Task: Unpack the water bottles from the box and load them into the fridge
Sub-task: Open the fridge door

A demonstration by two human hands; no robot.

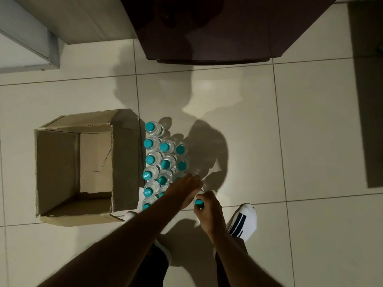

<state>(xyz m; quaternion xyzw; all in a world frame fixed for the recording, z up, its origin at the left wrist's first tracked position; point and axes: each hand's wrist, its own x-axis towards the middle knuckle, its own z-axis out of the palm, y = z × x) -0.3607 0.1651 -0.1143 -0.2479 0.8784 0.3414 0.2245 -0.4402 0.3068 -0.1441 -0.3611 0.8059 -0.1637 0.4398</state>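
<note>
The right hand [208,212] curls around the neck of one water bottle [199,202], its teal cap showing at the hand's 10 o'clock. The left hand [184,188] reaches over the cluster of bottles [163,160]; its grip I cannot tell. They stand on the tiled floor [310,141], at 3 o'clock of the open cardboard box [87,166] and 6 o'clock of the dark fridge [217,27].

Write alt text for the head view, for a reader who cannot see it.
Seen from above, a person's right hand grips a teal-capped water bottle while the left hand reaches into a cluster of upright bottles on the tiled floor. An empty cardboard box sits left of them; a dark fridge stands ahead.
</note>
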